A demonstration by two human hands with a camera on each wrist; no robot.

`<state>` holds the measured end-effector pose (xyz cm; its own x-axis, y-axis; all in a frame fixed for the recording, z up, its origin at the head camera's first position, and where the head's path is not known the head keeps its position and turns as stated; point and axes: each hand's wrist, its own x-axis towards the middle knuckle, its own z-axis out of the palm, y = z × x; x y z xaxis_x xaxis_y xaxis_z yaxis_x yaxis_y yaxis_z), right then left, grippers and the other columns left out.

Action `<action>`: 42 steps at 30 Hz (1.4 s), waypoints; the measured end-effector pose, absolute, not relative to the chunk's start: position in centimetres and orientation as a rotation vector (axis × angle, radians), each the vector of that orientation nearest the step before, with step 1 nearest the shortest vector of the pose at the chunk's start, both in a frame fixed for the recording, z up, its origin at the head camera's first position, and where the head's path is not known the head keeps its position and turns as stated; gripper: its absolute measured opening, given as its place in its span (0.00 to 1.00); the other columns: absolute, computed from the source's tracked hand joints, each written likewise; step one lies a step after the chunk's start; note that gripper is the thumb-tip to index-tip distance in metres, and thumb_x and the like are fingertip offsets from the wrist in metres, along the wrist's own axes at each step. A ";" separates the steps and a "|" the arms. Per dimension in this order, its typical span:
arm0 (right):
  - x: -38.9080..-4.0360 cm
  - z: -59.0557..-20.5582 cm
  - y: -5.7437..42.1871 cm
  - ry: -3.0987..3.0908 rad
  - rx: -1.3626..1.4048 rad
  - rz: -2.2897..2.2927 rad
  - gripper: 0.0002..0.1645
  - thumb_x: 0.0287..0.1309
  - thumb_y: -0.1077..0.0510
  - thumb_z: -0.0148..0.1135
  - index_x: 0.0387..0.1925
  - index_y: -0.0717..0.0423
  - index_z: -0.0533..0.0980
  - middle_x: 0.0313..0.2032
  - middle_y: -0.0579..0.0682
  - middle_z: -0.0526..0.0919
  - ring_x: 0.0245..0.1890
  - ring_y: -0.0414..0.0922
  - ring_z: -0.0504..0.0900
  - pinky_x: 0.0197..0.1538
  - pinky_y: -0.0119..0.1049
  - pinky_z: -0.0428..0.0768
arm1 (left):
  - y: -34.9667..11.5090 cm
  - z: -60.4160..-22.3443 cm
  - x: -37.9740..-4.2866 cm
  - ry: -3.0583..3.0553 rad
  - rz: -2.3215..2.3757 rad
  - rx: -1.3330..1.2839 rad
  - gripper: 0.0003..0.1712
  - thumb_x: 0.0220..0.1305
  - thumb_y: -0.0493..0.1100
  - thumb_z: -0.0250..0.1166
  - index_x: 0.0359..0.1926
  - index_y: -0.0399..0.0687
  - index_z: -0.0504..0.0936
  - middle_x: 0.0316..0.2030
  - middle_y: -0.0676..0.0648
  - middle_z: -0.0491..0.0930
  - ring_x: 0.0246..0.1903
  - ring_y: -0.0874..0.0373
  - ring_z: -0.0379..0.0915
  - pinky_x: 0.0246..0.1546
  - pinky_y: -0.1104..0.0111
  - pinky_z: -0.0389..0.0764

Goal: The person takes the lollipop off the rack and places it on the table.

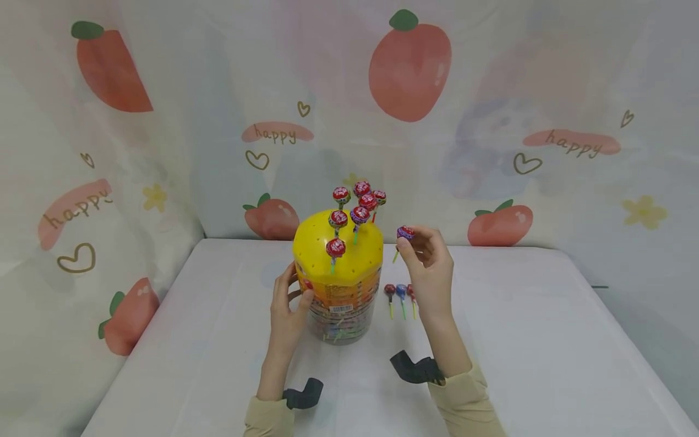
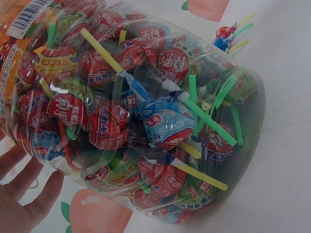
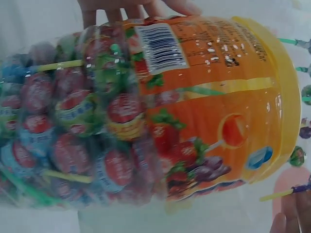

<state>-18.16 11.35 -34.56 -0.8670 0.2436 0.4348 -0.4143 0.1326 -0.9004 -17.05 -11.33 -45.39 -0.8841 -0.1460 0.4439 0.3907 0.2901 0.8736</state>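
A clear jar (image 1: 341, 328) of wrapped lollipops, with an orange label (image 3: 204, 116) and a holed yellow lid (image 1: 311, 240), stands on the table. Several lollipops (image 1: 335, 247) stick upright from the lid, red-wrapped heads on top. My left hand (image 1: 286, 312) rests against the jar's left side, thumb toward the front; in the left wrist view its fingers (image 2: 46, 196) look fairly straight. To the right of the lid, my right hand (image 1: 432, 276) pinches a purple-and-red lollipop (image 1: 405, 232) by its head between thumb and fingers, the yellow stick (image 3: 277, 195) pointing down, apart from the lid.
Three lollipops (image 1: 401, 292) lie in a row on the white tablecloth (image 1: 524, 340), right of the jar, sticks toward me. A fruit-printed curtain (image 1: 338, 73) hangs behind and beside the table. Each wrist wears a black mount (image 1: 417, 369).
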 end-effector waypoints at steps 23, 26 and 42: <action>-17.4 -39.8 13.9 -2.003 -0.103 1.808 0.17 0.61 0.58 0.63 0.51 0.58 0.76 0.34 0.33 0.79 0.36 0.35 0.79 0.41 0.22 0.77 | -11.3 -45.3 -17.0 -2.128 -1.617 -0.233 0.35 0.66 0.49 0.60 0.72 0.56 0.59 0.63 0.45 0.67 0.62 0.52 0.64 0.58 0.48 0.74; -17.7 -40.3 14.3 -2.019 -0.122 1.796 0.17 0.61 0.56 0.63 0.50 0.57 0.76 0.34 0.35 0.79 0.36 0.34 0.79 0.40 0.22 0.77 | -11.3 -45.2 -17.0 -2.129 -1.617 -0.221 0.35 0.66 0.49 0.60 0.72 0.57 0.59 0.63 0.45 0.67 0.62 0.52 0.64 0.58 0.49 0.74; -20.5 -45.6 17.7 -2.230 -0.359 1.772 0.21 0.63 0.51 0.61 0.51 0.59 0.76 0.29 0.32 0.77 0.31 0.32 0.81 0.37 0.20 0.76 | -11.3 -45.2 -17.0 -2.111 -1.630 -0.215 0.35 0.66 0.49 0.61 0.71 0.54 0.60 0.62 0.44 0.68 0.63 0.50 0.64 0.58 0.47 0.73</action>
<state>-20.47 17.70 -45.63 -0.9328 0.3560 0.0565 0.0254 0.2213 -0.9749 -16.95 -11.26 -45.17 -0.8812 -0.1532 0.4473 0.3939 0.2855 0.8737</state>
